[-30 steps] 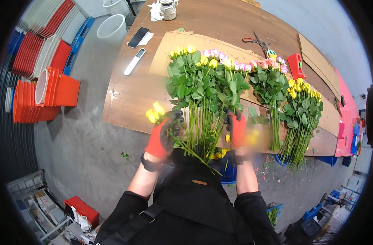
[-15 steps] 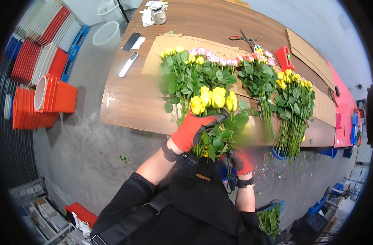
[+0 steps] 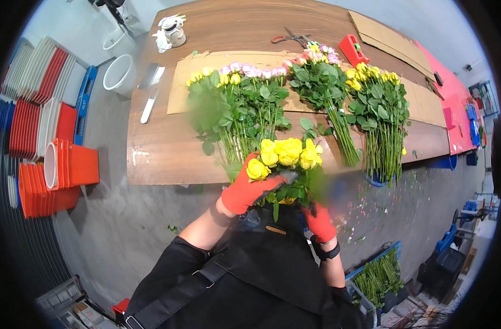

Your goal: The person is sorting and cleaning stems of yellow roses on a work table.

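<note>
A bunch of yellow roses (image 3: 289,151) stands in front of my body, blooms up and tilted toward the table. My left hand (image 3: 249,189), in a red glove with dark fingers, is closed around it just under the blooms. Lower down on the other side, my right hand (image 3: 319,222), gloved alike, is at the bunch's leaves (image 3: 292,193). Its fingers look closed, but leaves partly hide them and what they hold. The stems' lower part is out of sight against my black apron (image 3: 267,263).
On the wooden table (image 3: 168,159), rose bunches (image 3: 245,104) lie over cardboard (image 3: 179,90), with more yellow roses (image 3: 379,104) at right. Scissors (image 3: 289,38), a red tape dispenser (image 3: 353,50) and a white-handled knife (image 3: 149,107) lie there too. Orange buckets (image 3: 78,164) stand left; a crate of cut stems (image 3: 377,277) is behind right.
The view has shifted, and the table things sit further left and up. Both hands stay at the yellow rose bunch, whose blooms now tilt more toward me. The right hand's dark fingers show less.
</note>
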The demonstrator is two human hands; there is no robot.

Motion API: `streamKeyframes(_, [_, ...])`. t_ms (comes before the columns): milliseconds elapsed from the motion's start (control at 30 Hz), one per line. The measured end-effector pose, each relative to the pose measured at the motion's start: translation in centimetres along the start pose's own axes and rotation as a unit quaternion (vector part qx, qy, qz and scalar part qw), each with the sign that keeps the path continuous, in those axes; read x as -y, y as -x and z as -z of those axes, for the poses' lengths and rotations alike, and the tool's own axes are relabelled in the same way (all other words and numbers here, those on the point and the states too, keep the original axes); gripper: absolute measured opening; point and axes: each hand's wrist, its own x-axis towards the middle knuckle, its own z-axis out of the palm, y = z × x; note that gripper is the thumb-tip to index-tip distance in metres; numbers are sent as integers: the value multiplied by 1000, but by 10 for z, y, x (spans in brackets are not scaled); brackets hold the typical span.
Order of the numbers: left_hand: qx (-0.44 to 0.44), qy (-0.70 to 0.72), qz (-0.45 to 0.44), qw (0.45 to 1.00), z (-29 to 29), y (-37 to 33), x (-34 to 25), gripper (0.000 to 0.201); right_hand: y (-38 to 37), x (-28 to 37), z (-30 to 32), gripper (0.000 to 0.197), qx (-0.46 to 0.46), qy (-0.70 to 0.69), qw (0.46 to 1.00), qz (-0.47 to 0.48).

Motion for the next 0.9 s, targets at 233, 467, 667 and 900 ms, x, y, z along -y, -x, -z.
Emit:
streamKeyframes(233, [84,66,33,994,-4,0,-2,63,-2,9,4,52,-69,57,993,81])
streamKeyframes(467, [98,10,48,994,-12,-8,-7,63,-11,59,27,35,121,-226,965,-53])
streamKeyframes(667, [24,89,150,984,-20,-2,-8,63,3,12,5,33,123,-278,950,-65])
streamKeyframes(900, [114,-377,-155,906,11,0,29,30,-13,47,12,37,83,-255,962,-48])
